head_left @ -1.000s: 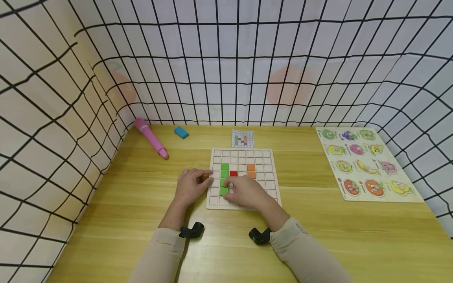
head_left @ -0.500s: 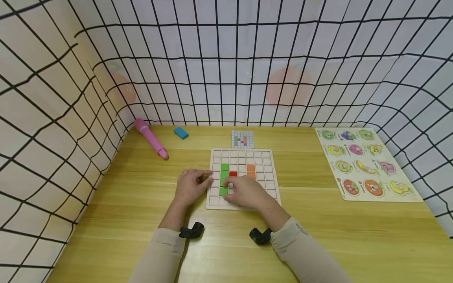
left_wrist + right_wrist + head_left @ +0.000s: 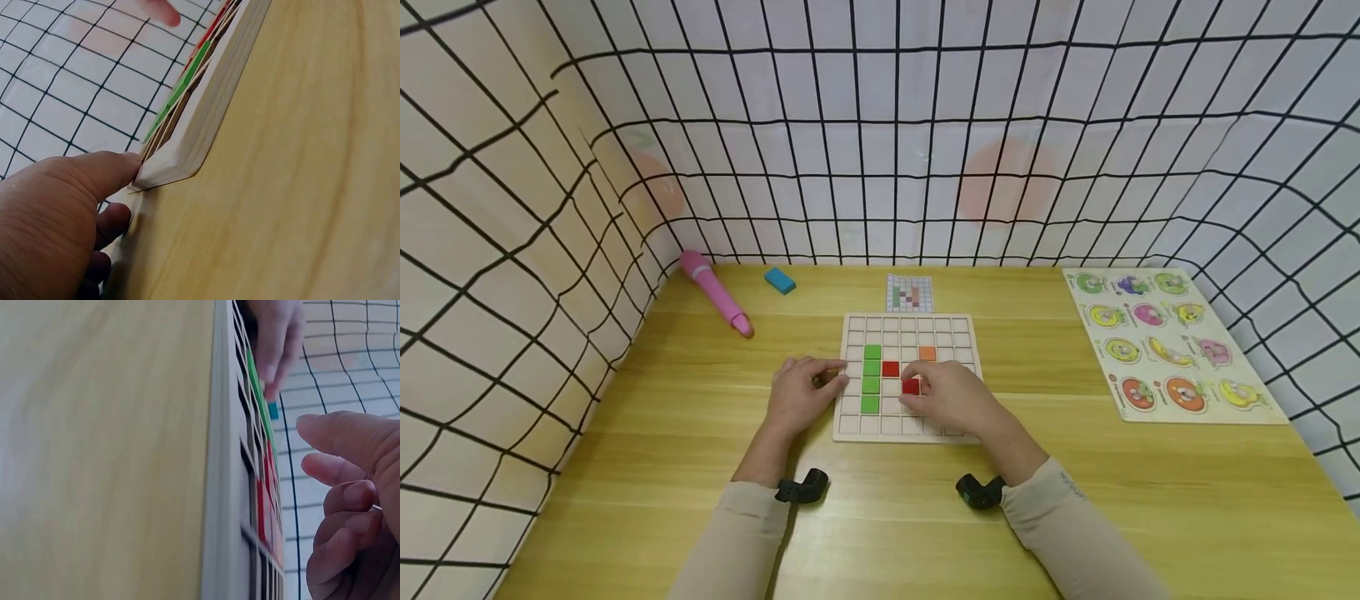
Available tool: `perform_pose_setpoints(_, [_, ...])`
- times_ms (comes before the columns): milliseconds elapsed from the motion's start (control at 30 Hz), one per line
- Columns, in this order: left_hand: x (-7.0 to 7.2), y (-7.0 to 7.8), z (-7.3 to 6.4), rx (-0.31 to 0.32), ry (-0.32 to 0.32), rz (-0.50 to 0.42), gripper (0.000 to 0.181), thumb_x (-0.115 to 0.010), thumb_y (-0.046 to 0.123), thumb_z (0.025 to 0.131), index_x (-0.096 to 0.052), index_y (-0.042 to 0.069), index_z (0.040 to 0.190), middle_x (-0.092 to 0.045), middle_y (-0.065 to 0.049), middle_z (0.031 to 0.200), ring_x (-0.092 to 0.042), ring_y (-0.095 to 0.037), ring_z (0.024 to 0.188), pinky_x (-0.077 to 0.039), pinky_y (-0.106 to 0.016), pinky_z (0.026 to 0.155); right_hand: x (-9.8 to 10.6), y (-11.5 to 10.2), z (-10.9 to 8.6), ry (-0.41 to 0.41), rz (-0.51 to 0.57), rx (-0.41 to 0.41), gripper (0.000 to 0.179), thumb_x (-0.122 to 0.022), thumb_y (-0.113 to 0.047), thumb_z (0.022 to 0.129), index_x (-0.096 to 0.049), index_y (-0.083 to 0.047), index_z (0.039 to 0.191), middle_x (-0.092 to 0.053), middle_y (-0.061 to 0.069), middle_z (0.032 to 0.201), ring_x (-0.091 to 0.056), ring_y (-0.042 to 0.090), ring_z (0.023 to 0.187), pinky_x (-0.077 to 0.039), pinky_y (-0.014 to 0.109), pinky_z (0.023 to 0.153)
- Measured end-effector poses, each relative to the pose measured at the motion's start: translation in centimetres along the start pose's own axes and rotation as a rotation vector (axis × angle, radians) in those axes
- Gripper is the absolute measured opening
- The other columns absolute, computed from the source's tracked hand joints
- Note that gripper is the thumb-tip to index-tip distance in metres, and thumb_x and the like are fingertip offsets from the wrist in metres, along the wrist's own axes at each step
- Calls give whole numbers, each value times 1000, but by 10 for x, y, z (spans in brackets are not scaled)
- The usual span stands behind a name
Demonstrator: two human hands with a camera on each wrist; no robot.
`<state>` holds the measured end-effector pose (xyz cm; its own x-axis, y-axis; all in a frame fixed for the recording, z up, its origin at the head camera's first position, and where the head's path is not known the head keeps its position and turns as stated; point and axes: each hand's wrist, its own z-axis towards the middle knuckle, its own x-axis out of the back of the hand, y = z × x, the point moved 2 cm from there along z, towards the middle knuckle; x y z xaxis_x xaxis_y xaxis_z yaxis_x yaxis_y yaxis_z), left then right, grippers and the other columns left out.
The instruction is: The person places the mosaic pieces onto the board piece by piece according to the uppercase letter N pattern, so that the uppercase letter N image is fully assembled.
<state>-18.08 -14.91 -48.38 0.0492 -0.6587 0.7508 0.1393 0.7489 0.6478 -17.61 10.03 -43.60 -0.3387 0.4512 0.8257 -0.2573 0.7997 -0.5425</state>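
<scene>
A pale wooden grid board lies on the table with flat square tiles in its cells. Green tiles form a column at its left side. Right of them sit a red tile and, diagonally nearer, a second red tile; an orange tile is farther right. My left hand rests at the board's left edge, thumb touching it. Over the second red tile is my right hand, thumb and index finger apart with nothing between them in the right wrist view, the other fingers curled. It hides cells beneath.
A small printed grid card lies behind the board. Farther left are a blue block and a pink toy microphone. A fruit picture board lies at the right. Black netting before pale sheeting encloses the table's back and sides.
My right hand has moved right from the green column, uncovering it and the second red tile and covering the nearer orange cell. The left hand stays at the board's edge. The head view has shifted slightly.
</scene>
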Motion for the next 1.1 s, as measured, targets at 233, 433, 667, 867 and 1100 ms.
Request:
perform_pose_setpoints(233, [2, -2, -1, 3, -12, 6, 30, -75, 32, 92, -77, 22, 121, -67, 0, 88, -50, -21, 91, -33, -39, 87, 25, 29, -8, 74, -42, -11, 29, -68, -34, 96, -70, -17, 118, -47, -3, 63, -41, 14, 56, -33, 29, 54])
perform_pose_setpoints(433, [5, -3, -1, 18, -10, -27, 31, -74, 33, 93, -76, 22, 122, -66, -1, 88, -49, -22, 90, -32, -40, 88, 55, 51, -15, 117, -103, -78, 34, -66, -35, 98, -68, -13, 123, -51, 0, 67, -44, 15, 57, -34, 30, 55])
perform_pose_setpoints(667, [9, -4, 2, 28, 2, -101, 36, -69, 32, 97, -71, 17, 130, -63, -6, 91, -52, -25, 92, -38, -42, 90, 91, 80, -25, 168, -184, -112, 40, -63, -35, 99, -65, -8, 129, -56, 2, 75, -46, 17, 59, -35, 32, 56])
perform_pose_setpoints(867, [22, 1, 6, 59, 12, 51, 60, -59, 53, 99, -54, 19, 148, -58, -14, 136, -52, -35, 126, -43, -53, 105, 115, 99, -27, 219, -297, -134, 46, -61, -35, 101, -60, -5, 136, -63, 18, 107, -62, 30, 83, -51, 46, 67])
perform_pose_setpoints(1100, [44, 14, 33, -10, -20, 399, 97, -47, 82, 88, -29, 22, 162, -20, -16, 170, -15, -49, 155, -15, -68, 121, 127, 113, -19, 329, -376, -180, 64, -59, -41, 100, -44, -3, 149, -41, 35, 146, -41, 54, 133, -43, 69, 97])
